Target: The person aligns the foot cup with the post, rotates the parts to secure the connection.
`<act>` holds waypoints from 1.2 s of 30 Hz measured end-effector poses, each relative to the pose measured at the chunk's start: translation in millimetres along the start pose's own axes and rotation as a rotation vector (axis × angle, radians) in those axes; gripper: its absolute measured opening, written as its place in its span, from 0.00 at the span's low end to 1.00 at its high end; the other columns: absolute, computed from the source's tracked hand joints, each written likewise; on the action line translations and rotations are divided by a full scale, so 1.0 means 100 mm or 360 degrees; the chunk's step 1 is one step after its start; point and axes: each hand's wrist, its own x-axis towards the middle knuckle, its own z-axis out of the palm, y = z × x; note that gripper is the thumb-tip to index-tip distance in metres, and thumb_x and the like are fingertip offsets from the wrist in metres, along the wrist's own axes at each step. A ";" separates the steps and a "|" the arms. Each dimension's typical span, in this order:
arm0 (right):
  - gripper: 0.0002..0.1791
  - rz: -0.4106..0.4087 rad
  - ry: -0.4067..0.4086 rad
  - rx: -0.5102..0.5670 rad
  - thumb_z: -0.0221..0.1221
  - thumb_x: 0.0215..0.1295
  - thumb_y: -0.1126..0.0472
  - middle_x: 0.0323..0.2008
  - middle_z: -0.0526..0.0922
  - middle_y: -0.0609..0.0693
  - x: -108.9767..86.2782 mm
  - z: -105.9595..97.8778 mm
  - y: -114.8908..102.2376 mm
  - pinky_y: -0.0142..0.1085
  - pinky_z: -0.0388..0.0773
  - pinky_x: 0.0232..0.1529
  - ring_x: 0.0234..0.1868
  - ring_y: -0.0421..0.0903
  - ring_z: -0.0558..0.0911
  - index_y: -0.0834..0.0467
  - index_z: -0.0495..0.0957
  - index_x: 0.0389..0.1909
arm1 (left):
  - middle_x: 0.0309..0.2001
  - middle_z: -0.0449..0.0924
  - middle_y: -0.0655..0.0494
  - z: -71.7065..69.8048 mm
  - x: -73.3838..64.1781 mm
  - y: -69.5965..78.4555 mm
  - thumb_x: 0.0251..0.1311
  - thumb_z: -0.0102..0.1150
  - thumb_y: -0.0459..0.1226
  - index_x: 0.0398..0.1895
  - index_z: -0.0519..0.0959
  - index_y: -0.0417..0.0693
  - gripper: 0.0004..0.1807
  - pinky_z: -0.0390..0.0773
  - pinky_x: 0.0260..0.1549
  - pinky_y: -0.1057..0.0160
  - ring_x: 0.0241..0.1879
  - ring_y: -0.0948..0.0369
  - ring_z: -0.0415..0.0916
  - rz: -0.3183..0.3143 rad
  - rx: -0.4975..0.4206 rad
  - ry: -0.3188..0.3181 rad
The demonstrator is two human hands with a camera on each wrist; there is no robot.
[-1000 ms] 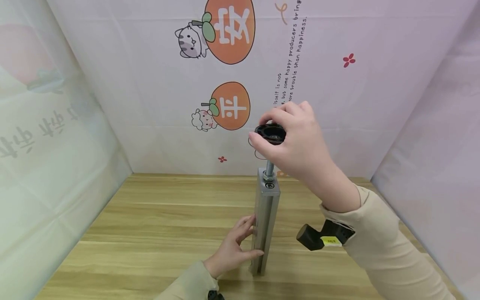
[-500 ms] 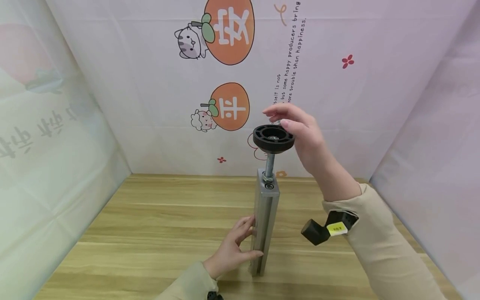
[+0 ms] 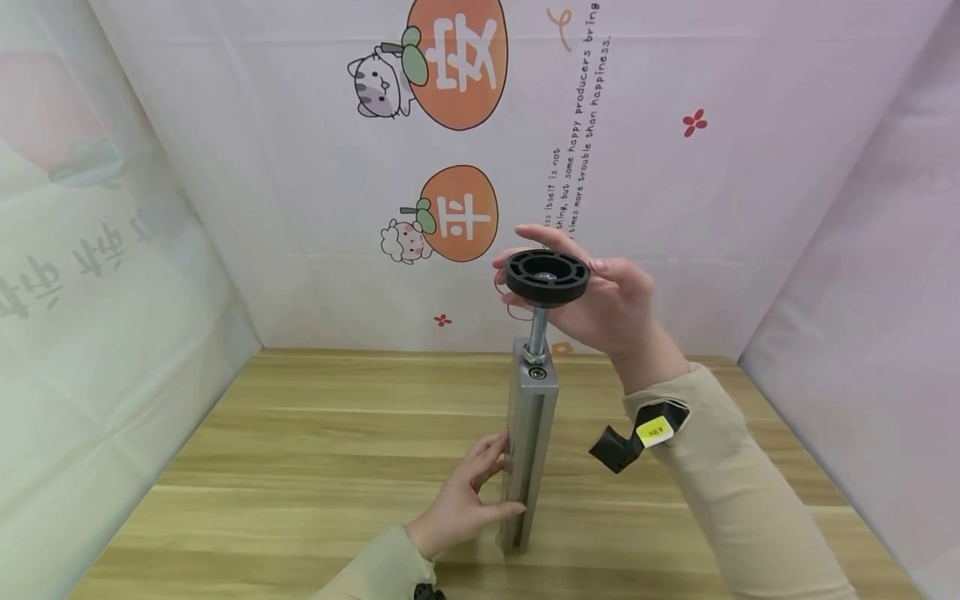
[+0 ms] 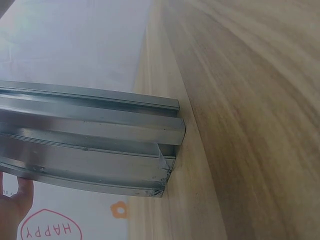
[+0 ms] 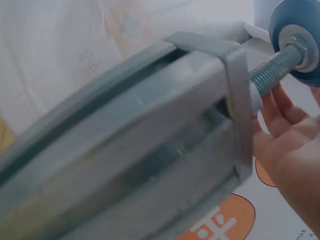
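An aluminium profile [image 3: 534, 450] stands upright on the wooden table, gripped low by my left hand [image 3: 461, 504], thumb on the near side and fingers on the far side. From its top end plate a threaded rod [image 3: 538, 332] with a nut [image 3: 535, 358] rises to a round black levelling foot [image 3: 547, 289]. My right hand [image 3: 611, 312] is spread loosely around that foot, fingers behind it and thumb at its right rim. In the right wrist view the fingers show beside the threaded rod [image 5: 275, 70]. The left wrist view shows the profile's lower end [image 4: 170, 150] against the table.
A wooden tabletop [image 3: 337, 433] lies under everything. Pale printed cloth [image 3: 315, 183] rises behind it, with more cloth on the left and right sides. A black wrist camera [image 3: 637, 437] sticks out from the right sleeve.
My right hand let go of the levelling foot, lifted to its right, then came down behind it with fingers spread. The left hand and the profile have stayed in place.
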 end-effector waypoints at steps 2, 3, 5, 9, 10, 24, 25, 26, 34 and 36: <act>0.30 -0.0038 -0.0051 0.0066 0.44 0.61 0.56 0.60 0.67 0.57 0.04 0.03 0.03 0.41 0.63 0.67 0.61 0.52 0.66 0.54 0.60 0.66 | 0.65 0.58 0.47 0.00 0.00 0.00 0.51 0.64 0.23 0.75 0.48 0.49 0.50 0.71 0.61 0.62 0.65 0.68 0.56 0.0008 -0.0010 0.0000; 0.30 -0.0057 -0.0068 0.0094 0.44 0.61 0.56 0.60 0.67 0.57 0.06 0.05 0.05 0.42 0.62 0.67 0.61 0.52 0.66 0.54 0.61 0.66 | 0.65 0.57 0.47 0.00 0.00 0.00 0.51 0.64 0.23 0.75 0.48 0.49 0.50 0.71 0.61 0.62 0.65 0.68 0.56 0.0016 -0.0012 -0.0002; 0.30 -0.0089 -0.0094 0.0182 0.44 0.59 0.57 0.60 0.67 0.58 0.09 0.08 0.08 0.42 0.60 0.68 0.61 0.52 0.65 0.54 0.62 0.66 | 0.65 0.57 0.48 -0.01 0.00 0.00 0.51 0.64 0.23 0.75 0.47 0.49 0.50 0.70 0.62 0.62 0.65 0.68 0.56 0.0024 -0.0010 -0.0004; 0.31 -0.0139 -0.0116 0.0326 0.43 0.56 0.60 0.60 0.66 0.58 0.13 0.13 0.11 0.41 0.59 0.70 0.62 0.51 0.64 0.54 0.63 0.65 | 0.66 0.57 0.51 -0.01 0.00 0.01 0.51 0.64 0.23 0.75 0.47 0.50 0.51 0.71 0.61 0.63 0.65 0.68 0.56 0.0056 -0.0001 -0.0006; 0.32 -0.0158 -0.0129 0.0358 0.43 0.55 0.60 0.60 0.66 0.59 0.14 0.14 0.12 0.41 0.58 0.70 0.62 0.51 0.64 0.55 0.64 0.65 | 0.66 0.56 0.51 -0.01 0.00 0.01 0.51 0.64 0.22 0.75 0.47 0.50 0.51 0.71 0.61 0.63 0.65 0.68 0.56 0.0070 0.0006 -0.0007; 0.31 -0.0301 -0.0167 0.0390 0.40 0.53 0.63 0.54 0.66 0.58 0.17 0.17 0.14 0.39 0.66 0.61 0.58 0.51 0.67 0.59 0.68 0.61 | 0.65 0.58 0.46 -0.01 0.01 0.02 0.52 0.64 0.23 0.75 0.47 0.49 0.50 0.72 0.60 0.62 0.64 0.67 0.57 0.0097 0.0033 -0.0016; 0.31 -0.0306 -0.0165 0.0373 0.40 0.53 0.63 0.54 0.67 0.58 0.16 0.17 0.14 0.40 0.66 0.61 0.58 0.50 0.66 0.59 0.68 0.61 | 0.65 0.58 0.45 -0.01 0.01 0.02 0.52 0.64 0.23 0.75 0.47 0.48 0.50 0.72 0.60 0.62 0.64 0.67 0.57 0.0099 0.0035 -0.0017; 0.31 -0.0311 -0.0163 0.0352 0.39 0.53 0.63 0.55 0.67 0.58 0.16 0.17 0.14 0.40 0.66 0.61 0.58 0.50 0.66 0.59 0.68 0.61 | 0.64 0.58 0.43 -0.01 0.01 0.02 0.51 0.64 0.23 0.75 0.48 0.48 0.50 0.72 0.60 0.61 0.64 0.67 0.57 0.0097 0.0035 -0.0016; 0.27 -0.0315 -0.0001 0.0009 0.43 0.57 0.63 0.55 0.68 0.58 0.11 0.19 0.09 0.38 0.68 0.55 0.56 0.52 0.65 0.59 0.70 0.59 | 0.63 0.58 0.39 -0.01 0.01 0.02 0.51 0.64 0.23 0.75 0.48 0.52 0.51 0.71 0.61 0.62 0.64 0.68 0.57 0.0036 0.0008 -0.0002; 0.24 -0.0305 0.0073 -0.0156 0.45 0.59 0.63 0.55 0.68 0.57 0.08 0.20 0.06 0.37 0.68 0.54 0.56 0.52 0.65 0.59 0.72 0.57 | 0.64 0.58 0.40 -0.01 0.01 0.01 0.51 0.64 0.23 0.75 0.48 0.51 0.51 0.71 0.61 0.62 0.65 0.67 0.57 0.0048 0.0012 -0.0006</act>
